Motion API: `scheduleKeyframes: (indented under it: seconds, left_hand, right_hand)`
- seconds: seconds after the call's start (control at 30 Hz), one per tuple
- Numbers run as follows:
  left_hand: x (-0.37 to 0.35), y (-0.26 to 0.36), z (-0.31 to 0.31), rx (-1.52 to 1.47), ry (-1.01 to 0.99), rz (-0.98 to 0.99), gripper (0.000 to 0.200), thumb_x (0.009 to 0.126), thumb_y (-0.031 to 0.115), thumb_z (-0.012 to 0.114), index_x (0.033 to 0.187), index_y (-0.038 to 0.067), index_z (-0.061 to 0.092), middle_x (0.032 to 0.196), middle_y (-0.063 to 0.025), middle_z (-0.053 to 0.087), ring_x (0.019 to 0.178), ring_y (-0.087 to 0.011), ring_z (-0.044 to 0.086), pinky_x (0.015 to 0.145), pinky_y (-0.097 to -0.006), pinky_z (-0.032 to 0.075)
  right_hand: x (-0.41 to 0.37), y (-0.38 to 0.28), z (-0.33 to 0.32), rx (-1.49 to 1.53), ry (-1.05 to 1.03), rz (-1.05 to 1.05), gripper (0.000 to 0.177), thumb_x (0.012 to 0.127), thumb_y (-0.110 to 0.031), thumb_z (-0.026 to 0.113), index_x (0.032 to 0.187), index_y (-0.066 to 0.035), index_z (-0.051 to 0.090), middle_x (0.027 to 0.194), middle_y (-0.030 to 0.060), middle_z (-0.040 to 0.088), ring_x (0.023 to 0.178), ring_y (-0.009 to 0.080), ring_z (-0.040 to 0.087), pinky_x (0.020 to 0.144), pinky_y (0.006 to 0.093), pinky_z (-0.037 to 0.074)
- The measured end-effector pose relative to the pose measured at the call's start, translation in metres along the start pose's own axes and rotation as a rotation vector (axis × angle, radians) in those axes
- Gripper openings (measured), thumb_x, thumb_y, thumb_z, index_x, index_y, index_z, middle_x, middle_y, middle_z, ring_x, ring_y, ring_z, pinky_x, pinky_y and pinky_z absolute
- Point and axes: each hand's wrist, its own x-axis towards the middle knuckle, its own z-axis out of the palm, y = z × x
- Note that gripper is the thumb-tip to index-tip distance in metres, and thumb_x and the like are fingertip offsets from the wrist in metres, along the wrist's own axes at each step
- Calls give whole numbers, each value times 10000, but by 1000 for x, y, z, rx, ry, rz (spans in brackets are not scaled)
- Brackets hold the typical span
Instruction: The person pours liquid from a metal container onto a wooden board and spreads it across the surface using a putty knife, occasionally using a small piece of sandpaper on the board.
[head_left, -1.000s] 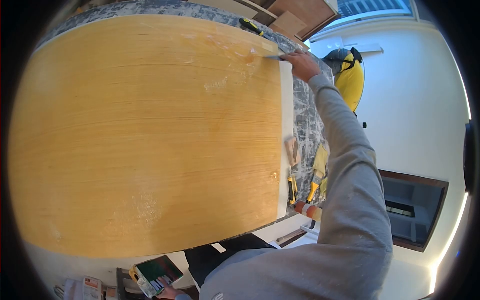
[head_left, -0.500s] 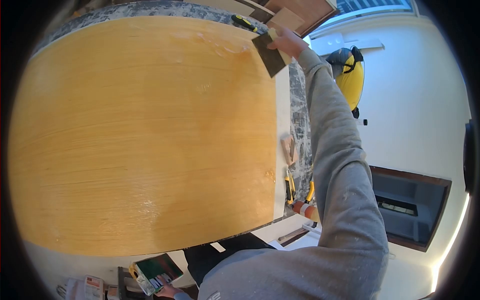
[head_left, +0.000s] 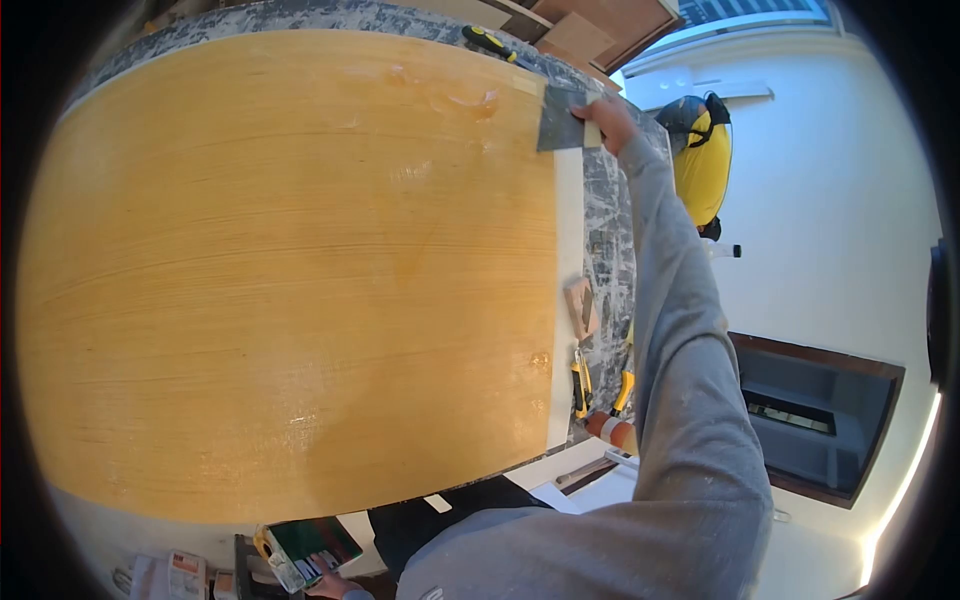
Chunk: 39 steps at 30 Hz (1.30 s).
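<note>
At the far right corner of the yellowish wooden panel (head_left: 300,270), my right hand (head_left: 612,122) is closed on the handle of a wide flat scraper (head_left: 560,118). The scraper's blade lies over the panel's right edge. Wet, shiny patches show on the panel near its far edge and at the lower left. Low at the bottom left, my left hand (head_left: 328,578) holds a green and white container (head_left: 312,552) close to the panel's near edge.
A yellow-handled tool (head_left: 488,42) lies beyond the panel. Along the right side are a sanding block (head_left: 580,306), pliers (head_left: 580,384), a yellow-handled tool (head_left: 623,392) and an orange roll (head_left: 610,430). A yellow and black bag (head_left: 702,165) is farther right.
My right hand has moved right and slightly nearer with the scraper, whose blade has turned more upright against the panel's edge. My left hand and the container have shifted slightly down.
</note>
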Motion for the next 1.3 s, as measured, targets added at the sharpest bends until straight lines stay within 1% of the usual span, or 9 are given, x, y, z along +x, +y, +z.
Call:
scheduleKeyframes:
  seconds: [0.13,0.23,0.37,0.4,0.73,0.87,1.1,1.23,1.3]
  left_hand:
    - [7,-9,4,-1,13,22,1110,677,417,973,1474,5,319,1469,-233,483,1253,-347,587,1011,-539,564]
    - [13,-13,6,19,33,60,1083,689,391,971,1461,-6,322,1445,-229,501,1249,-347,590,987,-542,583]
    - [7,-9,10,-53,24,65,1041,693,353,974,1434,-15,341,1405,-229,535,1226,-334,609,938,-508,619]
    - [3,-8,9,-23,48,61,1029,693,340,976,1426,-17,348,1397,-230,543,1217,-328,616,925,-496,627]
    - [7,-23,5,-8,67,130,998,699,290,978,1401,-48,354,1373,-244,553,1176,-319,630,999,-478,593]
    - [17,-32,10,-38,44,181,971,706,272,972,1384,-56,359,1366,-258,555,1166,-324,637,987,-481,597]
    - [6,-22,17,5,7,76,981,715,293,964,1398,-38,343,1349,-242,578,1140,-339,653,956,-485,604]
    - [-8,-17,14,-34,8,134,1002,705,315,969,1403,-37,344,1353,-235,581,1140,-332,653,952,-475,610]
    - [6,-29,15,66,99,159,1010,701,314,972,1406,-41,342,1353,-236,583,1140,-326,655,950,-472,613]
  right_hand:
    - [-53,-50,-11,-160,-43,-153,243,879,-144,752,1019,50,709,953,112,743,779,234,740,698,385,600]
    - [-53,-78,-22,-272,-153,-399,294,924,-167,723,1116,55,704,952,62,741,837,137,714,759,302,579]
    - [-28,-82,-10,-1168,91,-720,348,911,-198,677,1217,-33,704,1053,215,748,925,383,724,859,414,569]
    - [-26,-81,-3,-1124,20,-703,356,895,-176,643,1230,-74,706,1081,256,700,1005,462,651,908,481,543]
    - [-86,-9,69,-1289,-135,-712,404,848,-102,617,1241,-57,698,1056,208,732,921,368,723,811,471,584]
    - [-70,-32,30,-767,-101,-429,361,860,-203,679,1152,6,719,906,226,744,866,403,712,802,457,562]
    - [-46,-36,48,-1108,-46,-1109,311,940,-185,594,1208,-74,705,1101,221,705,950,418,686,846,502,543]
    - [-82,-38,73,-1026,40,-595,333,930,-238,639,1183,-34,710,1019,212,729,888,398,700,833,437,553]
    - [-56,-32,63,-698,-133,-416,353,885,-259,716,1126,-1,740,949,146,749,839,292,715,808,393,546]
